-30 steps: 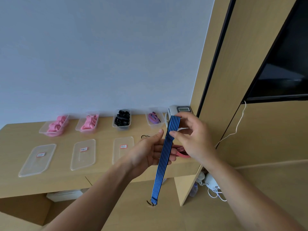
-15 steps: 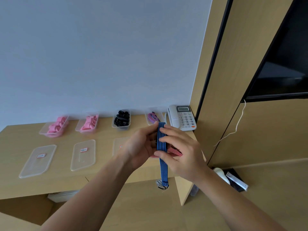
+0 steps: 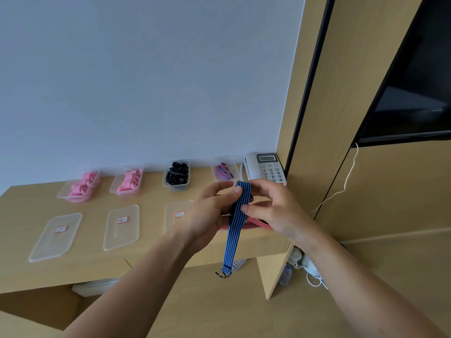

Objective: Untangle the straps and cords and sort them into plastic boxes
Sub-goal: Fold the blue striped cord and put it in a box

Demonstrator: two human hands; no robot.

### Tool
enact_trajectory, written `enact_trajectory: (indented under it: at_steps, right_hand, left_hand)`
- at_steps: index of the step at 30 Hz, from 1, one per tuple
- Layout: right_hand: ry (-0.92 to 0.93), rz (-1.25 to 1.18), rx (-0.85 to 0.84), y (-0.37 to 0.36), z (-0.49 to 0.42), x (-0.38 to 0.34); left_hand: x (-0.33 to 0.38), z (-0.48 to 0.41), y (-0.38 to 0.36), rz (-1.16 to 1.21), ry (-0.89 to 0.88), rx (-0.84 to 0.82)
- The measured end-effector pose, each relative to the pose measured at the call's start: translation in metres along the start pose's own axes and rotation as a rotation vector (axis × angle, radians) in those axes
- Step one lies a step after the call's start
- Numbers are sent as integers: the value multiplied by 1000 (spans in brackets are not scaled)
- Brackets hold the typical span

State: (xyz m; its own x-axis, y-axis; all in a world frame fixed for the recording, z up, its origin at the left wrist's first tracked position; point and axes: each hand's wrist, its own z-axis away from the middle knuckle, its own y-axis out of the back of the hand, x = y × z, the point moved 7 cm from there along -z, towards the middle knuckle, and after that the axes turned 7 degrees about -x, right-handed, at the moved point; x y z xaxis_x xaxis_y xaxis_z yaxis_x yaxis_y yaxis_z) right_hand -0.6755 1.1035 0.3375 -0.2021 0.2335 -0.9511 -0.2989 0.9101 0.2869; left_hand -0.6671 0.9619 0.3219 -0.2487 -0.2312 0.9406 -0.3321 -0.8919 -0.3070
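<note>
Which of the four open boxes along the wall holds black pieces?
The third box from the left; the two before it hold pink straps, the rightmost a purple strap.

Telephone (image 3: 264,168): keypad digits faintly legible; small print above display unreadable. Left of telephone: three lids (image 3: 121,237) bear red-edged labels (image 3: 122,219), text too small.
</note>
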Motion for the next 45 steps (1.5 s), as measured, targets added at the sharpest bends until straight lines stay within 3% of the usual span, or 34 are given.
enact_trajectory:
  at_steps: [7,16,23,36,41,43,45]
  right_hand:
    - [37,-28,90,8,-5,-5]
    - [280,214,229,5,-2,-30]
    - [519,495,297,-6,13,-34]
    - [656,671,198,-32,27,-38]
    - [590,516,294,-18,27,-40]
    - [368,362,261,-8,14,-29]
    - [89,196,65,-8,1,-10]
  left_hand:
    - [-15,1,0,-62,126,-32]
    - [-26,6,4,-70,289,19]
    - [-10,3,5,85,197,41]
    - [1,-1,17,41,135,43]
    - [0,0,15,38,96,-14]
    - [-1,0,12,29,74,-63]
    - [0,2,9,-27,56,-101]
